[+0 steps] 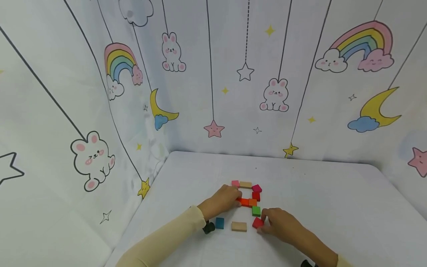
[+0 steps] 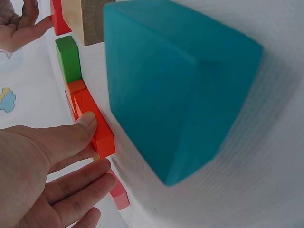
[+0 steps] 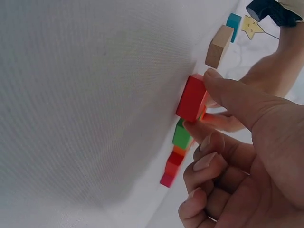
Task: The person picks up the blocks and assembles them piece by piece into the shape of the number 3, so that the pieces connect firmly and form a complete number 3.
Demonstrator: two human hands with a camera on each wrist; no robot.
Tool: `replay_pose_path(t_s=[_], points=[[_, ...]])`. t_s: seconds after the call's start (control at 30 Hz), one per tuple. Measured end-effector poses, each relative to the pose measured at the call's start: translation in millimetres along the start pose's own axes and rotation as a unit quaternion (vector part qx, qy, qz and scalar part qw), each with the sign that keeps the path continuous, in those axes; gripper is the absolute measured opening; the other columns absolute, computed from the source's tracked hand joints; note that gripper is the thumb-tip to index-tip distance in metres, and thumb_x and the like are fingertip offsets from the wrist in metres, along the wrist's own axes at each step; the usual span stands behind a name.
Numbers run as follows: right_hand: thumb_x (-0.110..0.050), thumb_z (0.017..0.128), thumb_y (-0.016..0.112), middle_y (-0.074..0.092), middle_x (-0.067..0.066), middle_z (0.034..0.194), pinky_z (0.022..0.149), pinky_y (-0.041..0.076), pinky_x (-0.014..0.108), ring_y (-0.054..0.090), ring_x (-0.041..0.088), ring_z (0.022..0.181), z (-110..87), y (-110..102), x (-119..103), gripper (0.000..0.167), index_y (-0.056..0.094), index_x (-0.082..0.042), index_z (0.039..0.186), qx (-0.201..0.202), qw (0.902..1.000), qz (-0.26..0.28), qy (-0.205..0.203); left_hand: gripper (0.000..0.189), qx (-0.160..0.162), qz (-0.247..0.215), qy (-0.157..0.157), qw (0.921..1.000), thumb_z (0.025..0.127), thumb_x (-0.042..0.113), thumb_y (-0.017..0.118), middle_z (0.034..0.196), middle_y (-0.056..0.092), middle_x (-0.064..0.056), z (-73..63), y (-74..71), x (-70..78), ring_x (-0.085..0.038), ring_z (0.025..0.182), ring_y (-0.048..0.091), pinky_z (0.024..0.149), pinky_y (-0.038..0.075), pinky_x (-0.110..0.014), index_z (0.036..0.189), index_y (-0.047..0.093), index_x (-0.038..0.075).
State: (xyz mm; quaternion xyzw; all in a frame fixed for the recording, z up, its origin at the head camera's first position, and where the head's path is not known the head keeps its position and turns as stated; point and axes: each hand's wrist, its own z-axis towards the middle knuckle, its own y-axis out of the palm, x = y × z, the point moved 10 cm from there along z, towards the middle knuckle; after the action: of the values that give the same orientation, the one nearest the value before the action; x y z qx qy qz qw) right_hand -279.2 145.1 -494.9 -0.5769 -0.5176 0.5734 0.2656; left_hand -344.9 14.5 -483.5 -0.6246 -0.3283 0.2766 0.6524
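a white surface (image 1: pixel 333 207) with a woven texture spreads across the lower half of the head view, and two bare hands work over it, well apart from each other. the left hand (image 1: pixel 225 198), coming from the lower left, pinches the left end of an orange-red rectangular block (image 1: pixel 244 202). the right hand (image 1: pixel 281 224), from the lower right, pinches a solid red block (image 1: pixel 257 223) and is clearly the nearer to it.

that red block's position seems to matter most: it lies low in the frame, just below a square green block (image 1: pixel 256 211) and to the right of a pale wooden rectangular block (image 1: pixel 239 226) across a gap. it sits askew to both, while the wooden block's long axis runs side to side, roughly toward it. farther left, beyond another gap, lies a blue block (image 1: pixel 219 223).

the head view mostly hides the left thumb; the left wrist view shows it lying on the orange-red block's face, with the index finger passing behind. the right wrist view shows thumb and index finger at opposite ends of the red block, a grip less plain from above.
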Motion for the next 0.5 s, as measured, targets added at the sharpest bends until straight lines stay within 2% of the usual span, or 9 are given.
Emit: replay_pose_path(t_s=[0.5], points=[[-0.034, 0.076, 0.094, 0.060, -0.004, 0.075, 0.065, 0.058, 0.030, 0.056, 0.013, 0.070, 5.0, -0.3, 5.0, 0.037, 0.070, -0.015, 0.097, 0.016, 0.9996, 0.005, 0.021, 0.020, -0.003, -0.004, -0.003, 1.0000, 0.097, 0.034, 0.079, 0.083, 0.061, 0.008, 1.2, 1.7, -0.3, -0.008, 0.081, 0.053, 0.085, 0.046, -0.026, 0.110, 0.078, 0.018]])
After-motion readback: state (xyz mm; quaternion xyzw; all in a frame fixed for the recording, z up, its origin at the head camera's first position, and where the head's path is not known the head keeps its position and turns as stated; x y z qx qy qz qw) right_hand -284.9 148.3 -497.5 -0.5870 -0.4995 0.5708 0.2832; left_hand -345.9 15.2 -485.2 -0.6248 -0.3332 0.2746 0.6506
